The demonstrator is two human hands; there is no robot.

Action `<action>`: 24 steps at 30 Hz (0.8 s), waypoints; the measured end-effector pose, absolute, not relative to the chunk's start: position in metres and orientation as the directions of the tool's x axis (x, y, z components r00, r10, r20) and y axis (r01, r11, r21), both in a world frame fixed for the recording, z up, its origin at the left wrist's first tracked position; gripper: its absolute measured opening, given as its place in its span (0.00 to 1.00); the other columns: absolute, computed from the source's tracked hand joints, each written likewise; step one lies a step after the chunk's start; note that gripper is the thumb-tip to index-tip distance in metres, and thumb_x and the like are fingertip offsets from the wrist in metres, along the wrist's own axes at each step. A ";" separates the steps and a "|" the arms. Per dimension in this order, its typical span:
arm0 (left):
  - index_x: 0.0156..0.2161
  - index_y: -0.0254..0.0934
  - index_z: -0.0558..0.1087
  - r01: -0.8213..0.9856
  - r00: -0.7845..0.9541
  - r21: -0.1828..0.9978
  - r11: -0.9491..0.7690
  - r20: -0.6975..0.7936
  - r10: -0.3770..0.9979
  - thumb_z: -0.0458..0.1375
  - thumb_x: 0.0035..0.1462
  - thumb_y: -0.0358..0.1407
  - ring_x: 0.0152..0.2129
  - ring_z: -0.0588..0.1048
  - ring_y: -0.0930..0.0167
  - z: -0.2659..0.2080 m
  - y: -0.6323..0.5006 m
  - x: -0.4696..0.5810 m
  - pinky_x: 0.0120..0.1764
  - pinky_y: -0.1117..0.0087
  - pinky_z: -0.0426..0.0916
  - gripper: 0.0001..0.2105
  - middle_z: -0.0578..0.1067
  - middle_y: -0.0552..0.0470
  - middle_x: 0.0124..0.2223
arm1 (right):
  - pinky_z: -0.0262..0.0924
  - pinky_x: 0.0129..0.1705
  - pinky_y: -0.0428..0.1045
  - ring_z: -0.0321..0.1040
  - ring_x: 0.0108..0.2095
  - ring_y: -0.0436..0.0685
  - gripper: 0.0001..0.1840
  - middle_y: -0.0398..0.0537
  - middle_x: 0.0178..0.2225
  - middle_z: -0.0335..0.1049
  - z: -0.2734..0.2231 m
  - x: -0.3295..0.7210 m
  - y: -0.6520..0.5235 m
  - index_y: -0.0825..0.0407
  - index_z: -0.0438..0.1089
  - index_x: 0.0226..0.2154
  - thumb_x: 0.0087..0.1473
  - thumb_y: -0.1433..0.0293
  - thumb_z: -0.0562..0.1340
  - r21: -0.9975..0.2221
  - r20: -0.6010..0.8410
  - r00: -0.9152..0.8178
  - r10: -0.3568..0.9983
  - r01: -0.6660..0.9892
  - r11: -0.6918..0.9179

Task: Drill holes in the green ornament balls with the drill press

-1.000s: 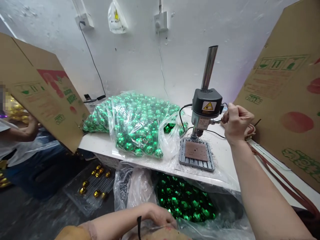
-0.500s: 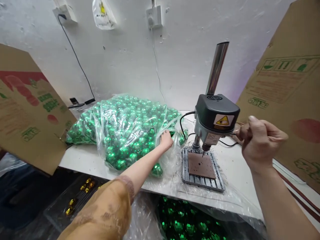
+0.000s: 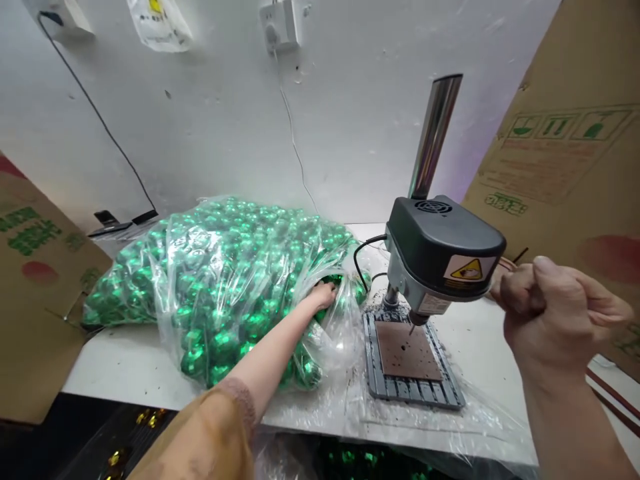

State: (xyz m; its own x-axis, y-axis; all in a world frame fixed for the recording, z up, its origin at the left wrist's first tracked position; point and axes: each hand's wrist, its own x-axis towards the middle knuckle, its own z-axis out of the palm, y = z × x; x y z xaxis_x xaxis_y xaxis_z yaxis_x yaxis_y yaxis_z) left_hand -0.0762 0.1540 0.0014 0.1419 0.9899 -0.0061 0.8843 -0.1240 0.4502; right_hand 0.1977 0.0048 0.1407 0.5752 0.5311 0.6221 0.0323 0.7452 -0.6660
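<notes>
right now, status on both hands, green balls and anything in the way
Left hand at opening of clear bag of green balls, grip hidden. Right hand clenched beside drill press. Loose plastic close to drill base.

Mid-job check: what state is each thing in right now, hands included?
Clear bag: open at the drill side, filled with green balls.
Left hand: in the bag's opening, partly hidden.
Drill press: standing upright; running or not, can't tell.
Drill bit: pointing down over the brown board.
Brown board: flat on the base, dark hole in it.
Right hand: closed fist beside the drill press.
Wall socket: plugged in.
</notes>
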 end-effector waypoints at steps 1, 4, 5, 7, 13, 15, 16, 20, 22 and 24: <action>0.44 0.37 0.82 0.868 0.162 0.476 -0.145 0.005 0.987 0.58 0.60 0.32 0.42 0.80 0.54 0.000 0.148 -0.080 0.49 0.56 0.74 0.11 0.82 0.41 0.41 | 0.41 0.20 0.53 0.46 0.13 0.46 0.32 0.37 0.11 0.47 0.141 0.197 0.005 0.50 0.49 0.11 0.47 0.61 0.70 -0.657 0.628 0.580 0.519 0.038 0.753; 0.52 0.39 0.79 0.812 0.203 0.549 -0.198 0.053 0.978 0.57 0.62 0.33 0.40 0.80 0.58 0.003 0.125 -0.082 0.49 0.58 0.74 0.16 0.81 0.44 0.41 | 0.41 0.19 0.51 0.45 0.12 0.45 0.32 0.36 0.11 0.46 0.142 0.196 0.005 0.50 0.47 0.11 0.47 0.61 0.70 -0.632 0.646 0.591 0.483 0.059 0.773; 0.55 0.40 0.78 0.793 0.205 0.571 -0.212 0.078 0.976 0.57 0.62 0.34 0.40 0.79 0.58 0.005 0.117 -0.080 0.49 0.58 0.74 0.17 0.80 0.45 0.41 | 0.41 0.18 0.51 0.45 0.12 0.45 0.32 0.36 0.11 0.46 0.142 0.196 0.005 0.50 0.47 0.11 0.47 0.61 0.70 -0.628 0.650 0.592 0.478 0.063 0.776; 0.55 0.41 0.77 0.700 0.180 0.679 -0.221 0.132 0.975 0.58 0.61 0.35 0.40 0.79 0.60 0.013 0.099 -0.072 0.49 0.58 0.74 0.18 0.79 0.46 0.43 | 0.40 0.18 0.50 0.44 0.12 0.44 0.31 0.36 0.11 0.46 0.141 0.197 0.006 0.50 0.48 0.12 0.47 0.62 0.69 -0.625 0.653 0.588 0.478 0.062 0.778; 0.50 0.41 0.70 -0.321 0.204 0.927 0.194 -0.132 0.970 0.64 0.57 0.40 0.33 0.79 0.66 0.022 0.039 -0.033 0.39 0.59 0.80 0.16 0.76 0.52 0.38 | 0.45 0.18 0.49 0.47 0.13 0.45 0.29 0.36 0.10 0.48 0.141 0.200 0.008 0.50 0.48 0.12 0.48 0.63 0.67 -0.621 0.662 0.558 0.501 0.034 0.783; 0.52 0.42 0.67 -0.440 0.262 0.842 0.312 -0.212 0.942 0.68 0.56 0.41 0.30 0.80 0.67 0.015 0.026 -0.020 0.34 0.63 0.79 0.21 0.77 0.53 0.37 | 0.47 0.19 0.49 0.48 0.13 0.45 0.29 0.36 0.10 0.49 0.141 0.201 0.008 0.49 0.48 0.12 0.49 0.64 0.66 -0.612 0.672 0.543 0.504 0.023 0.791; 0.52 0.42 0.67 -0.460 0.276 0.816 0.350 -0.243 0.930 0.69 0.55 0.42 0.28 0.80 0.67 0.010 0.023 -0.014 0.30 0.66 0.78 0.23 0.78 0.52 0.37 | 0.48 0.19 0.49 0.48 0.13 0.45 0.28 0.36 0.10 0.49 0.141 0.202 0.009 0.50 0.49 0.12 0.50 0.65 0.66 -0.606 0.678 0.537 0.502 0.021 0.795; 0.51 0.39 0.71 -0.553 0.221 0.750 0.362 -0.287 0.932 0.68 0.60 0.46 0.28 0.80 0.68 -0.009 0.018 0.006 0.28 0.71 0.75 0.19 0.79 0.49 0.37 | 0.44 0.19 0.48 0.48 0.13 0.45 0.26 0.36 0.11 0.51 0.137 0.205 0.010 0.50 0.52 0.13 0.53 0.65 0.65 -0.590 0.693 0.527 0.492 0.023 0.807; 0.49 0.38 0.73 -0.581 0.181 0.750 0.317 -0.260 0.948 0.68 0.60 0.45 0.31 0.80 0.68 -0.015 0.018 0.013 0.33 0.69 0.77 0.17 0.80 0.48 0.39 | 0.42 0.18 0.49 0.48 0.14 0.46 0.26 0.36 0.11 0.50 0.134 0.207 0.010 0.49 0.52 0.13 0.54 0.64 0.65 -0.592 0.699 0.515 0.496 0.027 0.806; 0.49 0.39 0.75 -0.574 0.156 0.774 0.267 -0.217 0.964 0.71 0.57 0.42 0.34 0.80 0.69 -0.018 0.017 0.016 0.37 0.68 0.77 0.18 0.80 0.49 0.40 | 0.43 0.18 0.49 0.48 0.14 0.45 0.27 0.35 0.11 0.50 0.131 0.208 0.010 0.50 0.53 0.14 0.56 0.64 0.65 -0.595 0.705 0.502 0.501 0.035 0.803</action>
State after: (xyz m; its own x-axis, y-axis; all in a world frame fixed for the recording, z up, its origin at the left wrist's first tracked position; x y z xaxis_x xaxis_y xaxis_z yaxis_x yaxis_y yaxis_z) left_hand 0.0165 0.0170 -0.0181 0.1556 0.9638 -0.2166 -0.5744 0.2667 0.7739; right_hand 0.2080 0.0099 0.1305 0.5015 0.5012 0.7052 0.0352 0.8026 -0.5955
